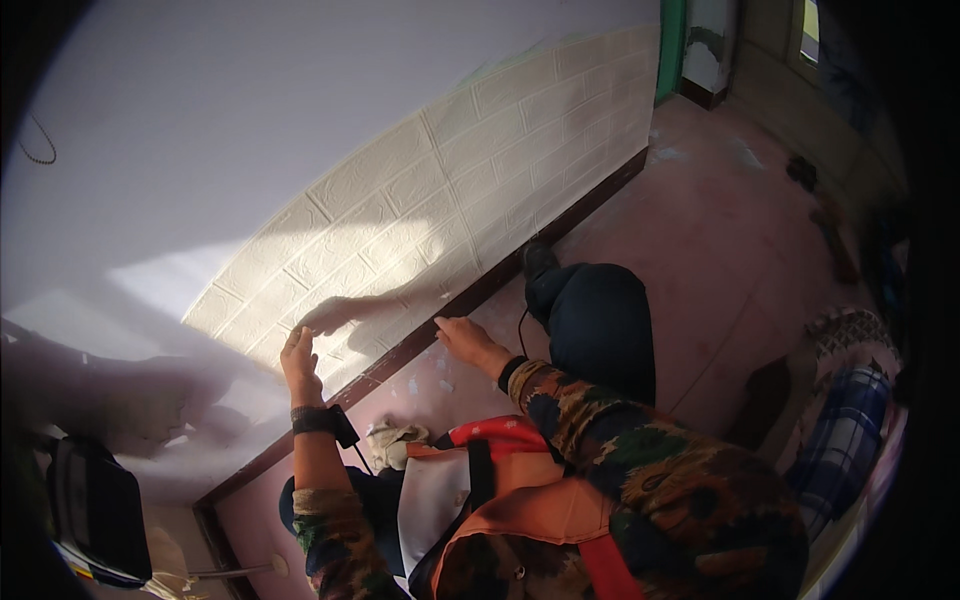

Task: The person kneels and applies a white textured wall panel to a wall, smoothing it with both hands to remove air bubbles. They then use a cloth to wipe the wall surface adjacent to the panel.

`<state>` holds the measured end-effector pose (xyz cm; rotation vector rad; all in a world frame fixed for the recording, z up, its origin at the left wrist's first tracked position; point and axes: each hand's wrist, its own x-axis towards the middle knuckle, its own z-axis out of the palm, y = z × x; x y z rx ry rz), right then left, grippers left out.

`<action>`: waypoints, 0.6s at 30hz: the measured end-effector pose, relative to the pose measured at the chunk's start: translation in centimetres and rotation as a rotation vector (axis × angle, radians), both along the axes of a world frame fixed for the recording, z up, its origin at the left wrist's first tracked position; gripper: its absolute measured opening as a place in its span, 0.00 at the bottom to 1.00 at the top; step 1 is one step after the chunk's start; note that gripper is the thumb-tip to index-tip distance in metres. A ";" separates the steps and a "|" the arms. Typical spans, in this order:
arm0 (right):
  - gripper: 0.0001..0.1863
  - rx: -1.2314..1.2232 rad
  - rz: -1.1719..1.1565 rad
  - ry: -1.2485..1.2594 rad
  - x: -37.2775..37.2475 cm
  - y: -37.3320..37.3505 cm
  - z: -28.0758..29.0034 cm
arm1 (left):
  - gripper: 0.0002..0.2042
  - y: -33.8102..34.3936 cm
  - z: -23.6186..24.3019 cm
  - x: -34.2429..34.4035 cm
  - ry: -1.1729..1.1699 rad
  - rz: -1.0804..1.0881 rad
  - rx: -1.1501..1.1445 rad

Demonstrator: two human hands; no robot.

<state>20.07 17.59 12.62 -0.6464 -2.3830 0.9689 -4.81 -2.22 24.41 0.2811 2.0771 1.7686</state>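
A white brick-patterned wall panel (pixel 440 185) covers the lower wall, with bright sunlight across part of it. My left hand (pixel 300 362) is at the panel's lower left edge, fingers stretched upward and apparently against the surface. My right hand (pixel 468 340) is closed beside the dark brown skirting board (pixel 600 192), below the panel's lower edge. Its fingers are curled; whether something small is in them is hidden. A black band with a small box (pixel 343 427) is round my left wrist.
A crumpled pale cloth (pixel 396 440) lies on the reddish floor (pixel 720 240) by my knees. My bent leg (pixel 600 320) reaches toward the skirting. At the right is blue plaid fabric (pixel 845 430); a black bag-like object (pixel 100 510) stands at the lower left.
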 end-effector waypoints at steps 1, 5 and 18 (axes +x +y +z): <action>0.07 -0.002 -0.054 0.134 -0.5 0.4 0.0 | 0.20 0.1 0.0 -0.1 0.049 -0.030 -0.087; 0.11 -0.206 -0.452 0.277 -3.7 4.9 2.0 | 0.20 1.6 0.3 0.8 0.404 -0.170 -0.105; 0.13 -0.592 -0.668 0.949 -6.7 13.5 9.1 | 0.27 13.4 4.0 14.2 0.074 -0.575 -0.083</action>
